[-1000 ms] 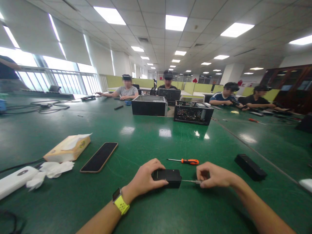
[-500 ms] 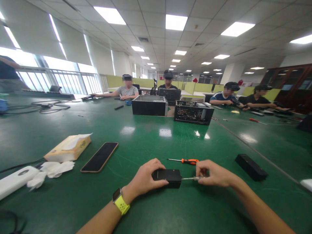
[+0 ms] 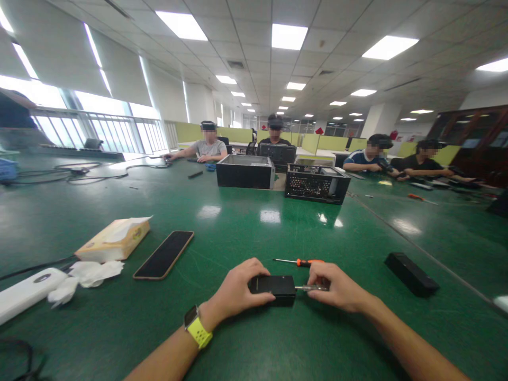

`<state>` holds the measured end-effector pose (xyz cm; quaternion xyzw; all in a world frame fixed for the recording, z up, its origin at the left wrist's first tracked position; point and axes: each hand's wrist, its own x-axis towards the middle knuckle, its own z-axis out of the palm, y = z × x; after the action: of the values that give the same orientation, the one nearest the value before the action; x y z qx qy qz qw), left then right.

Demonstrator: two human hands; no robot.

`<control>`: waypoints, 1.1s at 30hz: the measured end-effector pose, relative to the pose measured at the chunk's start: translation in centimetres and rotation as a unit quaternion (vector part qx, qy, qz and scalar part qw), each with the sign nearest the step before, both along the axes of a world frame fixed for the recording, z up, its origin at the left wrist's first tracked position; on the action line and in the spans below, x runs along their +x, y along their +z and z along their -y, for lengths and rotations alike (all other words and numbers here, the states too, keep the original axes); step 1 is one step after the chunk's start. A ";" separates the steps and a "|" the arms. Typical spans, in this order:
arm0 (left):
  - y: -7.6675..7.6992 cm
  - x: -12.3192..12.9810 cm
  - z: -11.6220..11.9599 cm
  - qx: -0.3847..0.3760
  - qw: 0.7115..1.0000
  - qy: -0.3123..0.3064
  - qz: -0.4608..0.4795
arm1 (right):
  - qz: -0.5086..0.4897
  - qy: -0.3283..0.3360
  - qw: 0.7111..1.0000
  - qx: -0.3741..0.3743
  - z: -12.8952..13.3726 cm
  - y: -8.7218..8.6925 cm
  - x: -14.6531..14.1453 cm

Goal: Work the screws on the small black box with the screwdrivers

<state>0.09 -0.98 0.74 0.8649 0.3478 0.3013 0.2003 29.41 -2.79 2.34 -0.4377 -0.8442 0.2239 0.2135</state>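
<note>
A black rectangular box (image 3: 281,288) rests on the green table, and my left hand (image 3: 238,290) is closed around its left end, thumb in front and fingers behind. My right hand (image 3: 335,286) pinches the clear handle of a small screwdriver (image 3: 316,288). Its metal shaft points left and meets the right end of the box; whether the tip is inside cannot be made out. Just behind my right hand lies an orange and black screwdriver (image 3: 304,262), partly covered by the fingers.
A phone (image 3: 164,255), a tissue pack (image 3: 115,239), crumpled tissues (image 3: 95,272) and a white device (image 3: 32,291) lie left. Another black box (image 3: 411,273) lies right. Two computer cases (image 3: 245,173) stand ahead. Several people sit beyond.
My right hand has moved a little to the left with the clear screwdriver, and less of the shaft shows. My left hand and the box have hardly moved.
</note>
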 end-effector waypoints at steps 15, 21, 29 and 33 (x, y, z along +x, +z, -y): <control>0.0 -0.1 0.1 0.035 0.997 -0.003 0.065 | -0.047 -0.036 0.997 -0.051 -0.9 -1.5 0.5; 0.0 0.0 0.1 0.034 0.998 -0.012 0.055 | -0.094 -0.059 0.994 -0.022 -0.4 -1.5 -1.6; 0.0 0.3 0.2 0.047 0.997 -0.025 0.063 | -0.048 0.007 0.996 0.080 -0.2 -2.0 -5.7; 0.3 0.1 0.2 0.082 0.990 -0.016 0.118 | -0.068 0.010 0.993 0.098 -0.3 -2.1 -5.5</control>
<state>0.15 -1.14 1.01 0.8426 0.2818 0.4249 0.1734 23.87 -2.44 0.20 -0.3896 -0.8503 0.1713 0.3097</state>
